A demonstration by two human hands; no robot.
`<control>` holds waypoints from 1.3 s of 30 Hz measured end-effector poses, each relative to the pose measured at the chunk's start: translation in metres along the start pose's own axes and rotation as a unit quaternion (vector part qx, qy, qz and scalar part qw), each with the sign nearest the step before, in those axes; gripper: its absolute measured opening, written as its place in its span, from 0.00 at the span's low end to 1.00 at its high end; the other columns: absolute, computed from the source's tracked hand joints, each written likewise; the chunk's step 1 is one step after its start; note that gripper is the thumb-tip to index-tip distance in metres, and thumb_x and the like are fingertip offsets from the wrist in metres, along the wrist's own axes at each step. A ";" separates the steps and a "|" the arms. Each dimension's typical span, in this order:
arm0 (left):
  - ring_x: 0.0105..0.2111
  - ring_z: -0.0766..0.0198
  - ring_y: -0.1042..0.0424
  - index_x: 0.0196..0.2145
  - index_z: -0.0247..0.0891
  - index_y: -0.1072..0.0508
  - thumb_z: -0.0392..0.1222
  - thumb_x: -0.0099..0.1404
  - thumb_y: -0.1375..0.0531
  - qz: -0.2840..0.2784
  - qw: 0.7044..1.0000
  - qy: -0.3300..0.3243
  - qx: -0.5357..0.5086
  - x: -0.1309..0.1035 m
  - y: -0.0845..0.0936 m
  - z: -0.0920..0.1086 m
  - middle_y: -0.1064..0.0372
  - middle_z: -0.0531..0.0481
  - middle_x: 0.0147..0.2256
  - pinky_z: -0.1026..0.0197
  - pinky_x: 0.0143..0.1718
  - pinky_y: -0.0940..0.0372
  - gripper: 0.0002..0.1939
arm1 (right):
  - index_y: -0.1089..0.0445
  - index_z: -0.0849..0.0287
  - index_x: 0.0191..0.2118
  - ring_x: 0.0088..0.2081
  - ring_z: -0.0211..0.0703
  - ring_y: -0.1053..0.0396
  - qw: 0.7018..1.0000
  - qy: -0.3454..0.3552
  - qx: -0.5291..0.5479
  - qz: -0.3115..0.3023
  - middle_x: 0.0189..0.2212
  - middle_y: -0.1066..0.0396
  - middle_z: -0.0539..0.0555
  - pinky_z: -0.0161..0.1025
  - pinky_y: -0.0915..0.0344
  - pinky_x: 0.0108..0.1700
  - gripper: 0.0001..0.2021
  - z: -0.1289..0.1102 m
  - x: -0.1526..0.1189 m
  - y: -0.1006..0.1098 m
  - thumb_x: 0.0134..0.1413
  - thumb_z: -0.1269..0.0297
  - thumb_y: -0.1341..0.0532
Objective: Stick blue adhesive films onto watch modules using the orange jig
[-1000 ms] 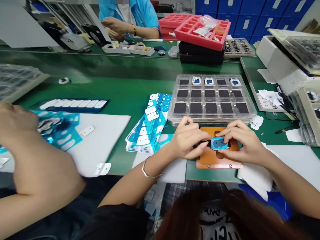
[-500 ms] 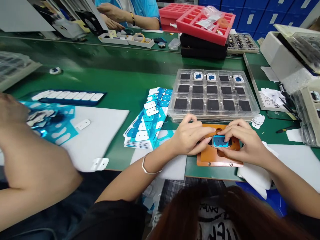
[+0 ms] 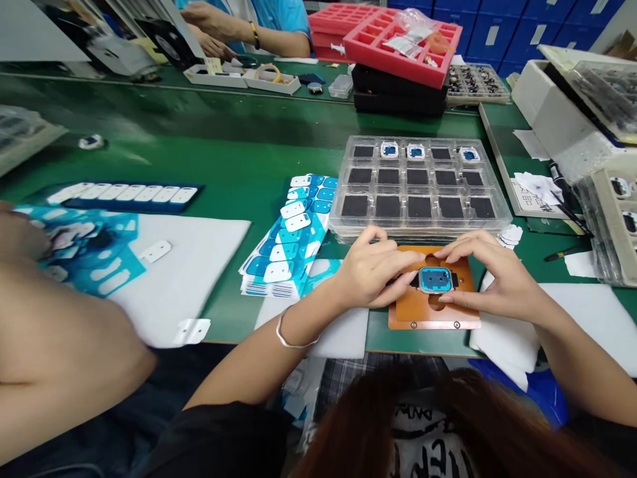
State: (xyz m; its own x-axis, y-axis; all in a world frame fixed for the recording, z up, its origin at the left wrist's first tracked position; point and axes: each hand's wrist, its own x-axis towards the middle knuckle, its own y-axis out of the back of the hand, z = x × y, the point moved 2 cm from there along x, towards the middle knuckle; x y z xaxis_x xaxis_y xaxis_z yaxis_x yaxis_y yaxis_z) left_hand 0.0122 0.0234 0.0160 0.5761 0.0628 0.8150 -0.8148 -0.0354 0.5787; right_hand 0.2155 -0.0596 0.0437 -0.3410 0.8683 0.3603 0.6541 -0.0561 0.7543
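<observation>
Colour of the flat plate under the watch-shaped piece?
Orange: the plate shows best in the head view.

Black sleeves (image 3: 223,435), thin silver bangle (image 3: 285,342), black-lettered grey shirt front (image 3: 423,431)

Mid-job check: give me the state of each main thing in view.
Watch-like case: blue side up, set on the orange fixture
Orange fixture: flat on the green bench
Left hand: fingers together at the case's left; grip unclear
Right hand: fingers spread
Compartment tray: three white-framed pieces in its far row
Film sheets: piled, fanned out
Red tray: resting askew on black boxes
</observation>
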 end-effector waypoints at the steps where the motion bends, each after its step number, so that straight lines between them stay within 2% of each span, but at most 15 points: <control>1: 0.18 0.69 0.39 0.46 0.38 0.36 0.35 0.69 0.48 0.001 1.000 -0.002 0.001 0.000 0.000 0.000 0.30 0.60 0.22 0.59 0.33 0.43 0.09 | 0.32 0.53 0.43 0.47 0.50 0.31 1.000 -0.002 -0.001 0.001 0.44 0.24 0.55 0.47 0.31 0.45 0.18 0.000 0.000 -0.001 0.50 0.53 0.30; 8: 0.19 0.68 0.39 0.44 0.38 0.35 0.35 0.69 0.47 0.002 1.000 -0.006 0.017 0.002 0.000 0.001 0.33 0.60 0.20 0.59 0.32 0.43 0.07 | 0.30 0.53 0.41 0.40 0.47 0.32 0.999 -0.007 0.002 0.031 0.38 0.24 0.54 0.41 0.32 0.32 0.13 0.001 -0.002 -0.013 0.50 0.59 0.30; 16: 0.20 0.68 0.38 0.44 0.37 0.34 0.35 0.68 0.47 0.004 1.000 -0.010 0.023 0.002 0.000 0.000 0.34 0.60 0.21 0.60 0.32 0.41 0.07 | 0.33 0.53 0.37 0.39 0.47 0.33 0.998 -0.010 0.022 0.058 0.38 0.21 0.52 0.44 0.31 0.36 0.15 -0.003 0.000 -0.008 0.48 0.58 0.28; 27: 0.20 0.68 0.37 0.43 0.37 0.34 0.35 0.69 0.47 0.000 0.999 -0.015 0.034 0.002 0.000 0.001 0.33 0.59 0.21 0.60 0.31 0.41 0.06 | 0.34 0.53 0.34 0.39 0.47 0.34 0.999 -0.003 -0.011 0.038 0.39 0.21 0.53 0.42 0.32 0.32 0.13 0.000 -0.001 -0.012 0.49 0.60 0.29; 33: 0.20 0.68 0.37 0.43 0.37 0.34 0.36 0.70 0.48 -0.002 0.999 -0.016 0.040 0.002 0.000 0.001 0.32 0.58 0.21 0.60 0.31 0.42 0.06 | 0.32 0.54 0.34 0.42 0.49 0.32 0.999 -0.014 -0.010 0.028 0.39 0.22 0.54 0.41 0.32 0.31 0.12 -0.001 -0.002 -0.011 0.49 0.60 0.29; 39: 0.20 0.67 0.37 0.43 0.37 0.34 0.36 0.70 0.48 -0.006 0.999 -0.017 0.040 0.001 0.001 0.001 0.30 0.57 0.22 0.59 0.31 0.41 0.06 | 0.32 0.54 0.36 0.44 0.47 0.32 1.000 -0.001 -0.004 0.028 0.41 0.22 0.53 0.43 0.29 0.39 0.10 -0.002 -0.001 -0.008 0.52 0.60 0.30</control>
State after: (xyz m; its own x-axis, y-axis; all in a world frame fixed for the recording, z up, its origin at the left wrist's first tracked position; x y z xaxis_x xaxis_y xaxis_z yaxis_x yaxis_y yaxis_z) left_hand 0.0126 0.0225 0.0175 0.5885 0.0305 0.8079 -0.8009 -0.1149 0.5877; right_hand 0.2097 -0.0613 0.0381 -0.3022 0.8650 0.4007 0.6667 -0.1087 0.7373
